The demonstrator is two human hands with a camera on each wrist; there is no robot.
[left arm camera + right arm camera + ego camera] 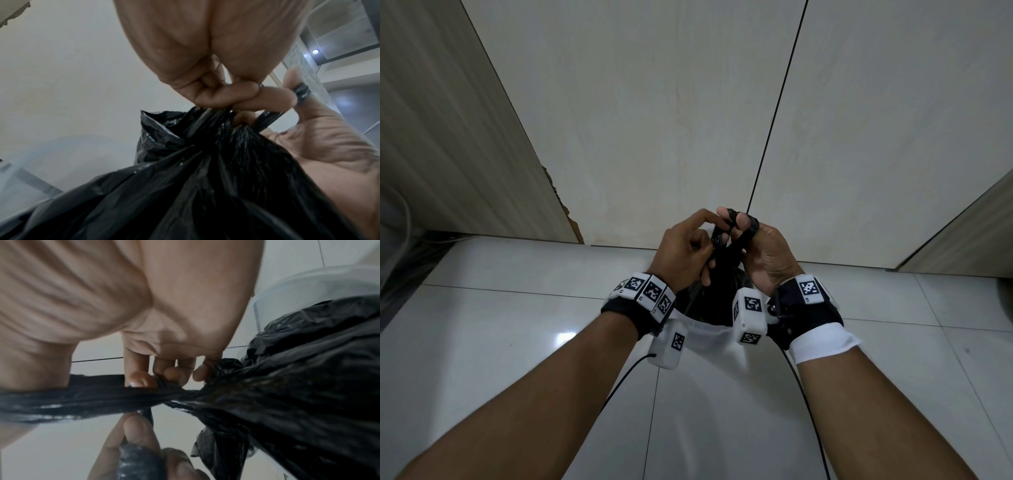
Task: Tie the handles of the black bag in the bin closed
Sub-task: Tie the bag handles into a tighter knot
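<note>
Above the round white plastic bin, the left hand and right hand curl their fingers tight around the crinkly, shiny black plastic bag's twisted, ropey handles.

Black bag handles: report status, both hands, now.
Left hand pinches one handle. Right hand has the other handle wrapped round its fingers. Black bag gathered above the bin, knot not yet closed. Nothing in the way.

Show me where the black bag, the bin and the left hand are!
black bag (205, 186): left wrist view, on its crinkled body below the gathered neck.
bin (709, 334): head view, on its white near rim.
left hand (681, 253): head view, on the back of the hand.
</note>
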